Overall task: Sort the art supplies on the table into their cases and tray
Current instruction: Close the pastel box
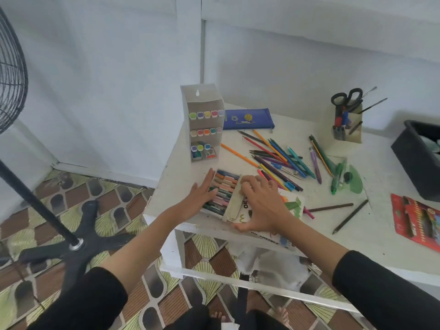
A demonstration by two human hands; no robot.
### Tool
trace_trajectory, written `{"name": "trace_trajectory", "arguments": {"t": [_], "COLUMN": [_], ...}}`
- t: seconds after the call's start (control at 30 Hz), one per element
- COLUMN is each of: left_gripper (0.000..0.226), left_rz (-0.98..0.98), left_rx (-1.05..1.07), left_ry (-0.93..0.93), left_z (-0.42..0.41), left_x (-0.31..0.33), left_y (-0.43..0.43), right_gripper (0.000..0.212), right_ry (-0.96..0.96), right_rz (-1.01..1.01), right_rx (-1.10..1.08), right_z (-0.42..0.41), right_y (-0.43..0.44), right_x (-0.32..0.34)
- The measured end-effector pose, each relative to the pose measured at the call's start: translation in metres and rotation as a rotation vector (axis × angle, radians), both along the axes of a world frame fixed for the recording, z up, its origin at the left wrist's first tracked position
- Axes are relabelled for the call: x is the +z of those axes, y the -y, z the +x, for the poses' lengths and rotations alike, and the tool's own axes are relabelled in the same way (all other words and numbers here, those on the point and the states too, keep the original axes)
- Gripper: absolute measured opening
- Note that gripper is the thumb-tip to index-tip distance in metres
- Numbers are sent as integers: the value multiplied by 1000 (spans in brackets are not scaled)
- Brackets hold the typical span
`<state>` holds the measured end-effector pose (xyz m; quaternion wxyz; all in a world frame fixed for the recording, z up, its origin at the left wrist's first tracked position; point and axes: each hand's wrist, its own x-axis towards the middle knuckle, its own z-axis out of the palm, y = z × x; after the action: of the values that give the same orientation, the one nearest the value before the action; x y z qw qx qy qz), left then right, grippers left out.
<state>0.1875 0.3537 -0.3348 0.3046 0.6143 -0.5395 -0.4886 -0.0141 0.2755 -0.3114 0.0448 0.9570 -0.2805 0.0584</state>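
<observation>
An open oil pastel box (pixel 223 189) full of coloured sticks lies at the table's front left corner. My left hand (pixel 201 194) rests flat against the box's left side, fingers spread. My right hand (pixel 260 201) lies over the box's lid flap (pixel 234 206), fingers curled on its edge and thumb at the box's front. A heap of coloured pencils (pixel 278 158) is scattered mid-table. Two dark pencils (pixel 342 213) lie apart to the right. A red pencil case (pixel 419 217) sits at the right edge.
A white marker stand (pixel 204 125) is at the back left, with a blue pouch (pixel 247 119) beside it. A cup (pixel 348 122) holds scissors and brushes. A black tray (pixel 419 158) stands far right. A fan stand (pixel 71 236) is on the floor at left.
</observation>
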Motion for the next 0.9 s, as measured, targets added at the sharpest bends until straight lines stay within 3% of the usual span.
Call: {"name": "trace_trajectory", "arguments": {"t": [0.07,0.13,0.37,0.5,0.7,0.83,0.9], "left_gripper": [64,64,52,64,79,73,67], "left_rz": [1,-10,-203,-292,-324,-369,-415], "left_rx": [98,120,170,192,43,23,82], "left_ry": [-237,-315,-302,-142,-262,-197,-162], "left_z": [-5,-10,-18,-10,-1,6,14], "left_x": [7,13,46,61,84,102,108], "left_y": [-1,-1,3,5,9,11,11], "right_gripper": [85,85,86,87,95,80,67], "right_ry": [34,66,285,577,708,781,838], "right_rz": [-6,-5,-38,1,71,47,138], "right_rx": [-14,-14,-152,-270,-233,-190,-142], "right_z": [6,13,31,37,47,48,46], "right_y": [1,0,-1,4,15,20,18], "right_x": [3,7,15,21,26,25,26]}}
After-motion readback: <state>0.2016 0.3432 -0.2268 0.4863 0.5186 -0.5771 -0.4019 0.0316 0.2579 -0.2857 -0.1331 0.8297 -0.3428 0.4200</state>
